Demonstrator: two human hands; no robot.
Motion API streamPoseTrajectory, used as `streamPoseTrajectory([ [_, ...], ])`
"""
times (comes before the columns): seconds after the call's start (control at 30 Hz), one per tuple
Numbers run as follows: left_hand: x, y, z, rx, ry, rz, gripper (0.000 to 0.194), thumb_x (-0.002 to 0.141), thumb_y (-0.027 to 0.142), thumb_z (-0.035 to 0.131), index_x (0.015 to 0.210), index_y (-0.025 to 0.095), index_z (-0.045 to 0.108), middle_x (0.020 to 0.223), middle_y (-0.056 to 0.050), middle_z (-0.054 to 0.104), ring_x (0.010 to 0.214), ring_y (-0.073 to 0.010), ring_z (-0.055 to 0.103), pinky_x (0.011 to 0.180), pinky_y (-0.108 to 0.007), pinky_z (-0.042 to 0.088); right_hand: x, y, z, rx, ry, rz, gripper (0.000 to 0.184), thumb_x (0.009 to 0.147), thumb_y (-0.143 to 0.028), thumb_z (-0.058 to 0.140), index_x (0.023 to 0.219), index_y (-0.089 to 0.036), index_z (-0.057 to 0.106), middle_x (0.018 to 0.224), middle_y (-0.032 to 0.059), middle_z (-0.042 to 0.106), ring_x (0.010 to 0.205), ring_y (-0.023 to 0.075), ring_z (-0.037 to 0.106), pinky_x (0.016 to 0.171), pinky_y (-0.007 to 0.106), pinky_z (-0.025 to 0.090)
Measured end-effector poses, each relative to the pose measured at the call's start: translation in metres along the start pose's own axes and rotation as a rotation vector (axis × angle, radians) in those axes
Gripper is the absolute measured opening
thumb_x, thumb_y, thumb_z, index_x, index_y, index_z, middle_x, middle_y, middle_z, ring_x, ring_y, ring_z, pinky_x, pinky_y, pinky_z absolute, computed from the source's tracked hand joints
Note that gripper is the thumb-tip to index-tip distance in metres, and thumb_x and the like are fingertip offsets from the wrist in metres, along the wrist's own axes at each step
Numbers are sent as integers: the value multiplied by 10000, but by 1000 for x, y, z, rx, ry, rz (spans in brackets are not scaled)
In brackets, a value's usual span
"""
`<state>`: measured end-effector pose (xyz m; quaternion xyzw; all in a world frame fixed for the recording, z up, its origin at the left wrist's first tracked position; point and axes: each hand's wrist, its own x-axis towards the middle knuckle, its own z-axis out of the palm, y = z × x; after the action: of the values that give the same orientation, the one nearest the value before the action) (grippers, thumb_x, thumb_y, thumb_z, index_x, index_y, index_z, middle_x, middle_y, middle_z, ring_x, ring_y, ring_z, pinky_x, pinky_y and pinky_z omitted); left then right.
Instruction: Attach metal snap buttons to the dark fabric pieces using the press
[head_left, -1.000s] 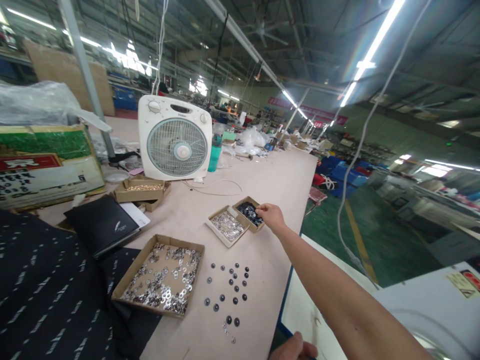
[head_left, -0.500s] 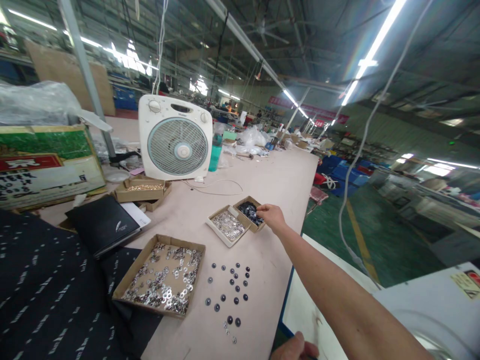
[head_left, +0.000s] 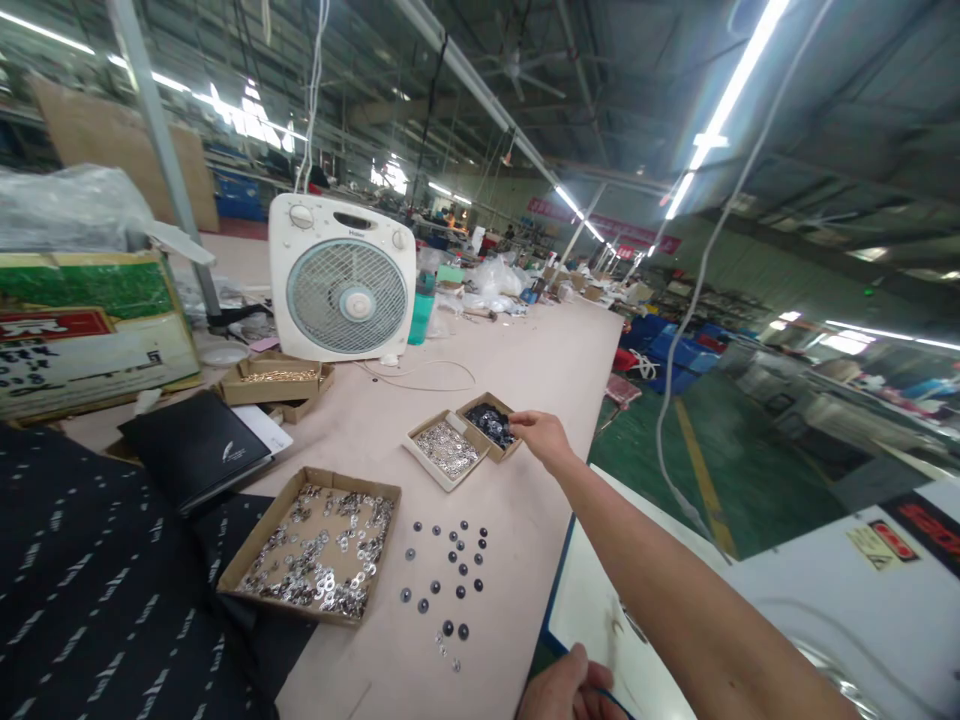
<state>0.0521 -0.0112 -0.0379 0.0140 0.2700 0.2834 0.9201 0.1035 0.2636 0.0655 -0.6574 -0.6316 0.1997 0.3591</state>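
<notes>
One small box of dark discs sits on the desk, my right hand at its rim. I cannot tell either grip's state; left hand low, beside the desk.

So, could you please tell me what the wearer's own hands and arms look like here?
The right hand is bare, with no glove, ring or watch showing, and no sleeve shows on its forearm. The left hand, partly cut off, shows no glove; its forearm is out of view.
</notes>
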Motion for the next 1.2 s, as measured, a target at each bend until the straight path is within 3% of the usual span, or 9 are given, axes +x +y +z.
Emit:
streamPoseTrajectory([
  [0.1,-16,9,13,-45,95,62,420,986,480,388,1024,100,563,610,-16,595,410,-132,515,452,-266,419,-48,-6,-18,64,-8,-16,245,731,-231,702,955,-174,784,916,54,789,856,202,726,792,284,555],
  [0.23,-33,13,18,-59,132,286,447,972,490,474,1241,133,499,834,-43,656,505,-115,576,499,-262,486,-158,2,-48,167,-12,49,297,755,-346,730,1000,-183,775,914,63,783,820,211,717,775,313,551],
  [0.37,-39,8,12,51,47,416,471,904,463,627,1247,146,567,994,-83,665,610,-106,614,575,-250,526,-261,21,-70,241,26,221,290,759,-367,741,982,-183,767,938,75,778,799,223,710,746,328,544],
  [0.47,-42,1,8,217,-88,406,442,859,452,701,1133,107,670,994,-105,681,666,-92,600,642,-230,538,-304,31,-77,305,80,304,297,769,-379,746,996,-188,759,918,70,775,809,225,706,714,316,535],
  [0.57,-47,-4,5,369,-149,397,427,836,449,733,1100,114,718,986,-101,696,736,-104,611,700,-231,550,-321,34,-79,356,158,328,317,762,-391,760,1002,-184,753,890,61,771,801,218,694,699,306,523],
  [0.73,-51,-6,3,552,-82,499,444,765,438,796,1091,141,742,953,-84,724,740,-132,645,692,-251,565,-328,28,-82,322,228,304,295,776,-397,742,974,-179,764,851,53,761,766,212,677,718,320,518],
  [1.0,-53,-6,4,461,-78,479,371,759,461,793,852,121,675,731,-21,654,671,-109,622,639,-221,559,-332,27,-90,323,312,338,324,782,-437,738,980,-182,772,758,44,751,738,217,701,736,323,532],
  [1.1,-55,-3,6,363,-144,409,346,784,433,776,860,131,625,758,-14,652,644,-100,618,623,-230,575,-331,32,-90,291,305,367,342,764,-437,753,985,-177,777,756,48,753,761,224,701,776,334,526],
  [1.2,-58,0,8,279,-328,313,310,826,407,738,857,132,600,688,-10,643,556,-83,589,557,-205,566,-325,35,-83,292,225,393,343,747,-453,757,948,-175,777,775,47,753,768,222,684,766,328,514],
])
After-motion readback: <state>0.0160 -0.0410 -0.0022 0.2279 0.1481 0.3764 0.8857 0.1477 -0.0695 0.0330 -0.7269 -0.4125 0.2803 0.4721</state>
